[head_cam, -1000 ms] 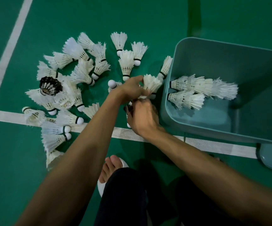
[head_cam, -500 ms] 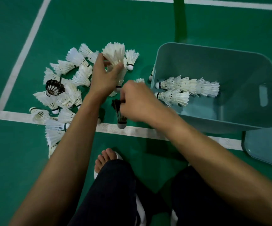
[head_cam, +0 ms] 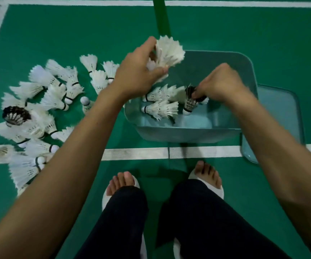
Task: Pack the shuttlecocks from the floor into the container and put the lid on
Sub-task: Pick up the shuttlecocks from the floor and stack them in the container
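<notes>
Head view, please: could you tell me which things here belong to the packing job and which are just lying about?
Job: container, lid on the floor beside it, white shuttlecocks in the left hand, black shuttlecock in the right hand, stacks already inside, loose shuttlecocks on the floor.
Just there: white court lines, white slippers.

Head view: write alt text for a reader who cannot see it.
The left hand holds white shuttlecocks near a bin; the right hand holds a black shuttlecock inside it. Loose shuttlecocks cover the floor at left; the lid lies at right.
</notes>
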`<state>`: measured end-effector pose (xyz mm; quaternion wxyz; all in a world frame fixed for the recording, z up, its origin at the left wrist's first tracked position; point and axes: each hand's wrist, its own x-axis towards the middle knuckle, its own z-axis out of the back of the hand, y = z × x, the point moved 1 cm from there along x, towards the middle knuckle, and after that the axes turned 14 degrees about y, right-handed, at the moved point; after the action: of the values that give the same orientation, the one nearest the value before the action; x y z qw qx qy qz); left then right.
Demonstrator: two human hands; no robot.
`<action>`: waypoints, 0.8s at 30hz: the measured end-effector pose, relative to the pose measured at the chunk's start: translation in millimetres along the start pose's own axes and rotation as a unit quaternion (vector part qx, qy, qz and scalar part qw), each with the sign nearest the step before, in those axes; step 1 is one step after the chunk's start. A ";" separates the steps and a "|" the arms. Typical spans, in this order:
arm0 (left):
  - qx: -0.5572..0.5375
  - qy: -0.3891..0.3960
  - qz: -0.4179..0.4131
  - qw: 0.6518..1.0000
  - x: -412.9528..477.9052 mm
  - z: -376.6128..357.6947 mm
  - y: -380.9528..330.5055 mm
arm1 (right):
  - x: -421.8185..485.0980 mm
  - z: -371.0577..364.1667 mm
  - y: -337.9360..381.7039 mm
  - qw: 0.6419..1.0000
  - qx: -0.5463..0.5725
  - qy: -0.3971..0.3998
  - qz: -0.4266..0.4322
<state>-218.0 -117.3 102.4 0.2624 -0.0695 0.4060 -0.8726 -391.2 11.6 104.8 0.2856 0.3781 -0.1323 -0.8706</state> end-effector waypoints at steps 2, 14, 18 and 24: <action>0.057 0.067 0.028 0.996 20.2 -15.7 -0.4 | 21.7 -12.8 -14.4 0.996 -0.080 -0.031 -0.035; 0.073 0.242 0.149 0.956 25.9 -47.1 37.1 | 69.5 -46.0 -30.3 0.971 0.168 0.119 -0.117; 0.076 0.279 0.178 0.941 36.9 -47.7 43.2 | 85.6 -61.6 -27.6 0.946 0.173 0.229 -0.148; 0.054 0.268 0.175 0.946 46.7 -58.4 37.6 | 92.3 -57.3 -31.3 0.939 0.157 0.279 -0.123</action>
<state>-262.2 -122.0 31.5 0.2961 0.2534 0.4193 -0.8200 -412.4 -19.3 -1.8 0.1385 0.6593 -0.1345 -0.7266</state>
